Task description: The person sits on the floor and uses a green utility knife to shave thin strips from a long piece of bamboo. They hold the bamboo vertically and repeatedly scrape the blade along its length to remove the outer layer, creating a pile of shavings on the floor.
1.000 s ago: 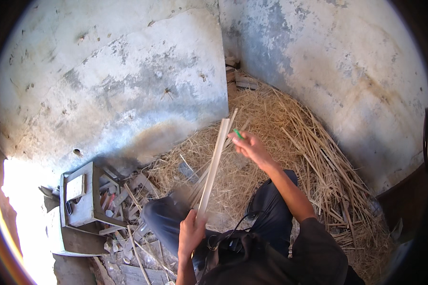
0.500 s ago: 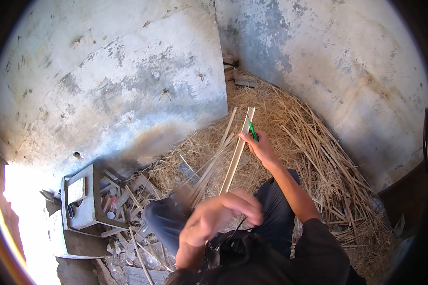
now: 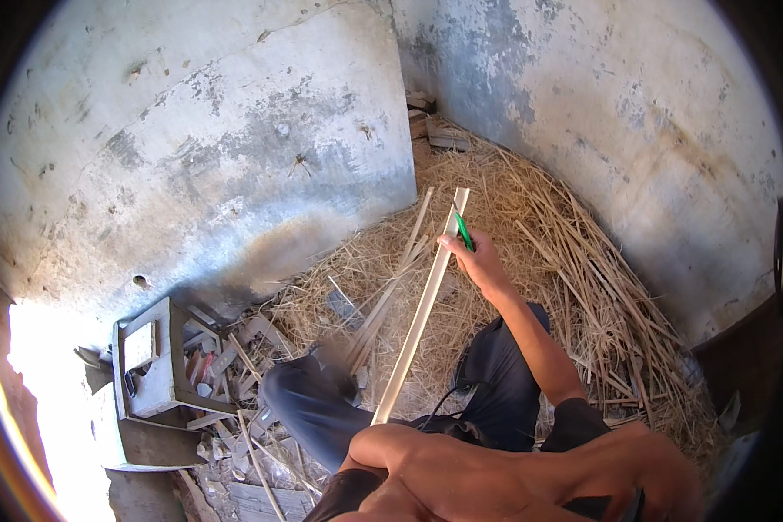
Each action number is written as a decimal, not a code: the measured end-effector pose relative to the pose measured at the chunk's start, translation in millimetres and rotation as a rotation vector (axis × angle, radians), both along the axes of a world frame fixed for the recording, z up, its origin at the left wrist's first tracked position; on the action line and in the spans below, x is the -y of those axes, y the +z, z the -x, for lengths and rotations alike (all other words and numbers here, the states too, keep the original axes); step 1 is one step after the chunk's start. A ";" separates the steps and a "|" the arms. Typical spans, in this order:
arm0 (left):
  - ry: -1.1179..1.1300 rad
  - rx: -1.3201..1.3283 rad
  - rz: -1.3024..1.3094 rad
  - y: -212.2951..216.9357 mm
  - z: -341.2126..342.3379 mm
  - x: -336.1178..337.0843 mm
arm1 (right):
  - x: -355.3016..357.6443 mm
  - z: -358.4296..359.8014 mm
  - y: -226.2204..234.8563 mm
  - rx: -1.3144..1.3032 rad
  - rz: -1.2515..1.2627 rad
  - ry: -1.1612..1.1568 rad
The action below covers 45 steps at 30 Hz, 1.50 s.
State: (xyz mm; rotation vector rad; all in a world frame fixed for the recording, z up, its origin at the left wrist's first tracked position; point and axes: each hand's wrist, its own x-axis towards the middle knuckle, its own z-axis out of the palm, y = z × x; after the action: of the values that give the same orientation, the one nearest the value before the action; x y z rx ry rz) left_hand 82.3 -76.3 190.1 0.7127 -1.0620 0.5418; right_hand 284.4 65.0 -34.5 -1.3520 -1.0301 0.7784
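Observation:
My right hand [image 3: 478,261] is closed round a slim green pen-like tool [image 3: 465,232] with a thin dark tip; its exact kind is too small to make out. The thumb of the same hand presses on a long pale wooden strip [image 3: 419,322]. This strip slants from the straw down to my lap, its lower end meeting my left arm. Across the bottom of the picture, close to the camera, my left arm reaches over my body to the right. At its end my left hand [image 3: 657,474] is blurred, its fingers not clear, beside a dark sleeve.
Several thin sticks [image 3: 596,291] lie heaped with straw along the right wall. More sticks lie left of the strip. A weathered wooden stool [image 3: 176,383] lies on its side at the left, among rubble and scraps. Peeling walls [image 3: 261,130] meet behind the straw.
My left hand has left the lower end of the strip and swung across to the right, close to my body. More of the strip shows. My right hand has barely moved.

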 end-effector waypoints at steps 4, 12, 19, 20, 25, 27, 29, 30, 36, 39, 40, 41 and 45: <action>0.010 -0.016 0.023 1.1 -5.7 8.3 | -2.3 -3.3 -6.0 -0.022 -0.009 0.012; 0.016 -0.010 0.052 8.0 -15.7 26.2 | 1.1 -3.1 0.6 0.002 0.000 0.014; 0.060 -0.016 0.077 11.6 -13.1 24.7 | -3.0 -1.1 -1.3 -0.007 0.003 0.011; 0.065 -0.017 0.077 12.3 -14.3 25.2 | -3.1 -2.4 -2.5 0.002 0.007 0.012; 0.114 -0.048 0.098 17.7 -15.7 27.7 | -1.8 -5.0 -5.3 0.015 0.018 0.004; 0.241 -0.092 0.131 12.6 -16.7 25.9 | -2.0 -3.7 -1.2 -0.014 0.016 0.009; 0.501 -0.186 -0.014 0.5 -14.3 12.6 | -3.8 -1.3 -0.2 -0.022 0.019 0.013; 0.597 -0.236 -0.267 -13.3 -10.1 -6.9 | -2.9 -6.0 -2.5 -0.007 0.027 0.000; 1.589 -0.725 -0.999 -65.1 25.5 -61.6 | 0.8 -15.4 5.7 -0.136 -0.017 -0.085; 1.700 -1.147 -0.957 -120.6 51.6 -87.6 | 7.7 -19.4 13.1 -0.178 -0.064 -0.133; 1.722 -1.233 -0.969 -140.2 66.0 -95.4 | 5.8 -19.6 14.1 -0.191 -0.082 -0.130; 1.734 -1.318 -0.982 -158.3 80.4 -102.4 | 5.4 -22.0 13.3 -0.205 -0.095 -0.137; 1.320 -1.702 -0.974 -196.5 138.0 -117.6 | 0.4 -35.9 3.3 -0.339 -0.130 -0.198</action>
State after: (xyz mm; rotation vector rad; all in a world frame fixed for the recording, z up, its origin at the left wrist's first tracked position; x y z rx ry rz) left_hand -55.7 41.3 -6.3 2.1539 1.0315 0.2221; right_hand 320.3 64.6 -31.2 -1.1433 -0.6580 0.7470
